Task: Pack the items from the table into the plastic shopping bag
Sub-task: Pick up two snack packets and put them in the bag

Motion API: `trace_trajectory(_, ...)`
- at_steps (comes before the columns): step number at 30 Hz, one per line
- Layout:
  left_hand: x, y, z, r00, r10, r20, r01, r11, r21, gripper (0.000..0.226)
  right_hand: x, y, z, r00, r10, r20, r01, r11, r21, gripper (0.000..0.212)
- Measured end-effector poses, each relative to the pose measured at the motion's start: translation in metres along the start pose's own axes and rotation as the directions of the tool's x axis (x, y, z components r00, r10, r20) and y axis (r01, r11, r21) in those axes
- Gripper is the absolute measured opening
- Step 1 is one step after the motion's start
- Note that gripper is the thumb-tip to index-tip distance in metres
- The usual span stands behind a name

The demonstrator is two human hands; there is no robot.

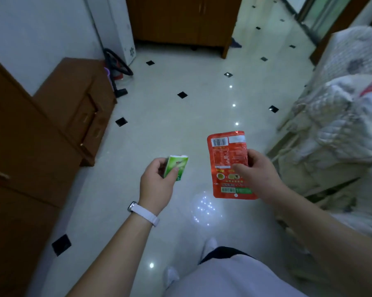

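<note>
My left hand (157,181) grips a small green and white packet (177,166) at chest height over the tiled floor. My right hand (257,170) holds a flat red pouch (223,159) upright, its back side with a barcode and printed text facing me. The two hands are apart, the pouch to the right of the green packet. No table and no plastic shopping bag can be made out in this view.
Brown wooden cabinets (73,108) line the left side and another (180,20) stands at the back. A vacuum cleaner (116,67) sits by the left wall. Furniture under pale covers (339,129) fills the right. Glossy white floor (180,125) lies between.
</note>
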State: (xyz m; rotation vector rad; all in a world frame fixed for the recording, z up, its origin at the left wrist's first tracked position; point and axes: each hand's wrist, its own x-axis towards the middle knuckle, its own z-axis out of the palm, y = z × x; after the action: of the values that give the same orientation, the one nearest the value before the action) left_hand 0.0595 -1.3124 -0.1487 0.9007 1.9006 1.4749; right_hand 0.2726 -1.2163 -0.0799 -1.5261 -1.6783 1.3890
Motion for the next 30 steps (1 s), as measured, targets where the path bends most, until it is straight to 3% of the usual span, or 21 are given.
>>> trace_trajectory(3, 0.037, 0.005, 0.027, 0.996, 0.015, 0.091, -0.017, 1.0, 0.025, 0.025, 0.022, 0.004, -0.016, 0.994, 0.054, -0.091, -0.049, 0.997, 0.059, 0.021)
trace_trajectory(15, 0.206, 0.059, 0.187, 0.927, 0.063, 0.37, -0.119, 0.984, 0.129, 0.021, 0.178, 0.02, -0.107, 0.955, 0.181, -0.234, -0.133, 0.969, 0.209, 0.021)
trace_trajectory(22, 0.301, 0.113, 0.302, 0.862, 0.153, 0.484, -0.251, 0.957, 0.145, 0.023, 0.276, 0.009, -0.202, 0.903, 0.175, -0.392, -0.091, 0.971, 0.222, 0.019)
trace_trajectory(30, 0.374, 0.141, 0.379, 0.798, 0.188, 0.573, -0.309, 0.943, 0.121, 0.021, 0.348, -0.007, -0.236, 0.891, 0.192, -0.41, -0.073, 0.955, 0.288, 0.019)
